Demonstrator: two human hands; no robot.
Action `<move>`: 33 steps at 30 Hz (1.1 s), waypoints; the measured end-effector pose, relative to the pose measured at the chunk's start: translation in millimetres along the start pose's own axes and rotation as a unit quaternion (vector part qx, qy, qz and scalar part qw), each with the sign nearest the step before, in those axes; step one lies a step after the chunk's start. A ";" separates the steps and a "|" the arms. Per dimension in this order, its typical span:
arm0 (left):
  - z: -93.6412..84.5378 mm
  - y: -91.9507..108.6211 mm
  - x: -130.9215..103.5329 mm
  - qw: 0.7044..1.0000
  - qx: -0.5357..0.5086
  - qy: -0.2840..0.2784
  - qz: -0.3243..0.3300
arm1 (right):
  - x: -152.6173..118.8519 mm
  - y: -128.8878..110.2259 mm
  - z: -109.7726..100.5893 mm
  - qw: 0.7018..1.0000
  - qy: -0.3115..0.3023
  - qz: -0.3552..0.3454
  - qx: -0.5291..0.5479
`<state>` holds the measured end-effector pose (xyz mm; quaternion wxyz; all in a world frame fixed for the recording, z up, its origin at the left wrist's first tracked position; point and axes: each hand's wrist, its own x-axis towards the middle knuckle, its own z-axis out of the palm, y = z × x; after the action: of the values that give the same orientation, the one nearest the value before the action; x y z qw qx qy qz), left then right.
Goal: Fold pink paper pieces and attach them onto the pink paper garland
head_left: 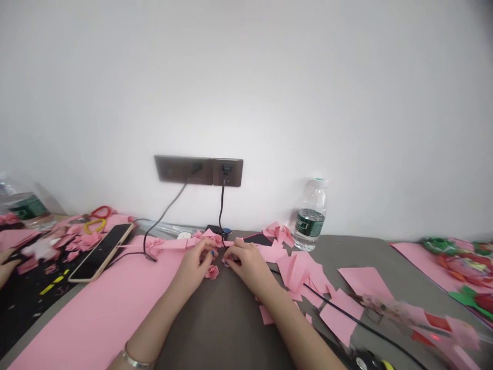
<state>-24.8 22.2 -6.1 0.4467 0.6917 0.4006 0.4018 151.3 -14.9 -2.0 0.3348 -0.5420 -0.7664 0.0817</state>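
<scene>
Both my hands are over the grey table, close together near the wall. My left hand (200,257) has its fingers curled, a blue spot showing at the fingertips; what they hold, if anything, is too small to tell. A small crumpled pink paper flower (211,272) lies just below those fingers. My right hand (242,259) is bent in a pinch beside it, and its fingertips hide whatever is between them. Pink paper strips (173,244) and folded pink pieces run behind both hands. A large pink sheet (103,313) lies under my left forearm.
A phone (102,253), scissors (95,225) and another person's hand (6,267) are at the left. A water bottle (310,218) stands by the wall. Black cables (354,319) cross the table among pink scraps (341,313). Colourful paper flowers (468,267) lie far right.
</scene>
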 end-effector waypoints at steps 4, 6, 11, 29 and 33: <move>-2.5 11.6 -0.1 0.999 -0.015 0.041 0.010 | 2.2 -1.2 -7.6 0.985 0.045 0.014 0.168; -2.9 18.7 -1.2 0.998 -0.040 0.050 0.006 | 4.1 -3.4 -12.1 0.963 0.079 0.022 0.255; 3.0 31.1 -7.5 0.989 -0.145 0.017 -0.031 | 6.6 -11.1 -16.0 0.915 0.107 0.062 0.385; 5.0 29.7 -10.2 0.939 -0.301 -0.011 -0.168 | 4.4 -17.3 -26.1 0.966 0.086 -0.061 0.237; 1.9 27.1 -10.1 0.925 -0.324 -0.056 -0.189 | 3.8 -16.8 -31.3 0.972 0.070 -0.115 0.193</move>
<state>-21.4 4.8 16.8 0.7360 0.4420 0.3461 0.3783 156.4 -25.6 31.7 0.4928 -0.3797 -0.7682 0.1512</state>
